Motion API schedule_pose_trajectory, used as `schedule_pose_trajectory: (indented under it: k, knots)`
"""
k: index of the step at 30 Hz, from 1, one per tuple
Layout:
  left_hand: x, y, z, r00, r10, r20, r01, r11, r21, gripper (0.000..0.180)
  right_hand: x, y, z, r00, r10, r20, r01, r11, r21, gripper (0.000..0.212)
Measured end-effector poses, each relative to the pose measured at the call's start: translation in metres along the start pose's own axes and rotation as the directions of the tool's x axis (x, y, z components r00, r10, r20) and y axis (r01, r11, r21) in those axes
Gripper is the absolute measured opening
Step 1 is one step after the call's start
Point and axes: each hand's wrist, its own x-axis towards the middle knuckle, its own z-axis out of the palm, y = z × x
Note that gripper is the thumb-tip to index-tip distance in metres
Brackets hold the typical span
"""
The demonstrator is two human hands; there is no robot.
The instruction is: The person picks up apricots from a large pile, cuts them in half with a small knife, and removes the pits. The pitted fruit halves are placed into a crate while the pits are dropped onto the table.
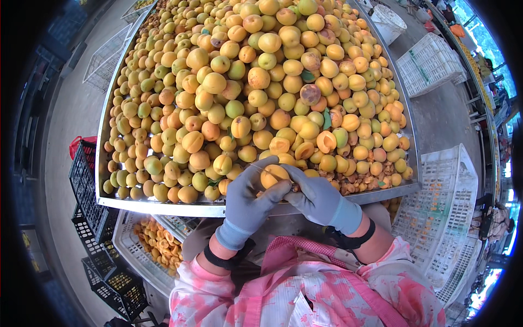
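An orange-yellow apricot (273, 175) is held between my two grey-gloved hands at the front edge of a metal table (212, 209). My left hand (248, 192) wraps round its left side, fingers behind and thumb below. My right hand (316, 195) closes on its right side, with the thumb tips nearly meeting under the fruit. A small brown bit shows by the right thumb, too small to name. Past my hands rises a large heap of apricots (239, 103), and a halved apricot (326, 141) lies on it with its cut face up.
Below the table on the left, a white crate (126, 240) holds apricot halves (160, 245). Black crates (90, 188) stand beyond it. White crates (436, 199) are stacked at the right, with another white stack (430, 64) and a white bucket (388, 23) farther back. Brown scraps (357, 183) lie near the table's front edge.
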Motion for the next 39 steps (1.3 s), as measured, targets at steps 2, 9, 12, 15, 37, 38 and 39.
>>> schedule_pose_trajectory:
  k: [2,9,12,15,37,38,39]
  knots:
    - [0.000,0.006,-0.005,0.997,-0.054,0.056,0.054,0.999,0.006,0.047,0.002,-0.001,-0.010,0.998,0.047,0.039,-0.050,0.996,0.071,0.053]
    - [0.001,0.005,-0.008,0.979,-0.088,0.183,0.125,0.971,-0.203,0.052,0.007,-0.013,-0.031,0.948,0.255,0.190,-0.317,0.811,0.492,0.055]
    - [0.002,0.002,-0.012,0.977,-0.097,0.191,0.132,0.975,-0.176,0.052,0.007,-0.009,-0.031,0.965,0.240,0.102,-0.261,0.900,0.348,0.048]
    - [0.003,0.000,-0.013,0.971,-0.156,0.179,0.175,0.981,-0.090,0.049,0.006,0.007,-0.030,0.985,0.128,-0.112,-0.112,0.985,0.133,0.041]
    - [0.010,-0.051,0.024,0.991,-0.075,0.111,0.055,0.983,0.176,0.039,0.032,-0.034,0.002,0.679,0.342,-0.650,0.326,0.653,0.684,0.016]
    - [0.010,-0.068,0.019,0.995,-0.047,0.085,0.030,0.982,0.186,0.040,0.031,-0.030,0.005,0.689,0.273,-0.671,0.344,0.692,0.635,0.013]
    - [0.010,-0.082,0.010,0.998,-0.012,0.056,0.000,0.980,0.198,0.042,0.032,-0.027,0.011,0.699,0.199,-0.687,0.366,0.725,0.583,0.010]
